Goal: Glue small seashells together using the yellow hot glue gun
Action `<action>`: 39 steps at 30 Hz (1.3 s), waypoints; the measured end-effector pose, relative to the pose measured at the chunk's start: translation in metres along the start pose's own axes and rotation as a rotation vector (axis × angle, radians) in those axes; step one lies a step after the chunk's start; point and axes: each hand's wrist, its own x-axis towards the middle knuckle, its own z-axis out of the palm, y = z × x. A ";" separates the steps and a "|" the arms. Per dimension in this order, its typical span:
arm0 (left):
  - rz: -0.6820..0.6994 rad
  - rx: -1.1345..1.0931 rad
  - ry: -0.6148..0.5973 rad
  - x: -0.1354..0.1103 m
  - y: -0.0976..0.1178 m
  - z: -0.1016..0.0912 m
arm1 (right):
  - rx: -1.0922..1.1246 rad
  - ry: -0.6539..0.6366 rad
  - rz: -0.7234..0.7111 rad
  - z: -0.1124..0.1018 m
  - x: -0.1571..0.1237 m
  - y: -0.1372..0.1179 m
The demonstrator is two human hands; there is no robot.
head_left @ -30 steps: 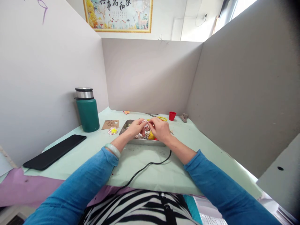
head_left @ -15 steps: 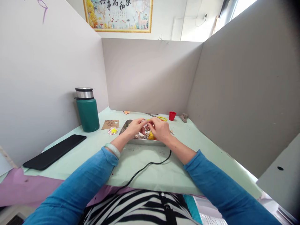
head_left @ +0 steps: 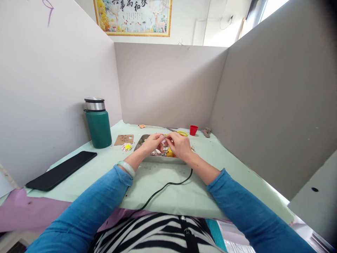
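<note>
Above a metal tray (head_left: 165, 160), my left hand (head_left: 154, 142) and my right hand (head_left: 180, 143) meet with their fingertips close together. Both are closed in a pinch. Something small and pale shows between them, too small to name. Beneath the hands, the tray holds a jumble of small whitish and brown bits and a yellow piece (head_left: 170, 153). Much of the tray is hidden by my hands. Just behind my right hand lie yellow-handled scissors (head_left: 182, 133).
On the left stand a green bottle (head_left: 98, 130) and a black flat pad (head_left: 63, 170). Near the tray are a brown card (head_left: 123, 140) and a yellow flower piece (head_left: 127, 147). A red cup (head_left: 193, 130) sits behind. A black cable (head_left: 165, 185) crosses the front; partitions enclose the table.
My hands stay in nearly the same place over the tray, with only slight finger movement. Everything else looks unchanged.
</note>
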 end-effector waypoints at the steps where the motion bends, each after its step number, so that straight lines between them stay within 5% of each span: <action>1: 0.002 -0.004 -0.002 0.000 0.000 0.000 | 0.001 -0.003 -0.005 0.000 0.000 0.000; 17: -0.043 -0.129 -0.056 0.000 0.003 0.002 | -0.071 0.002 -0.057 0.001 -0.001 0.000; 39: 0.006 -0.023 -0.056 0.002 -0.002 0.000 | -0.038 -0.041 -0.034 0.001 0.000 -0.001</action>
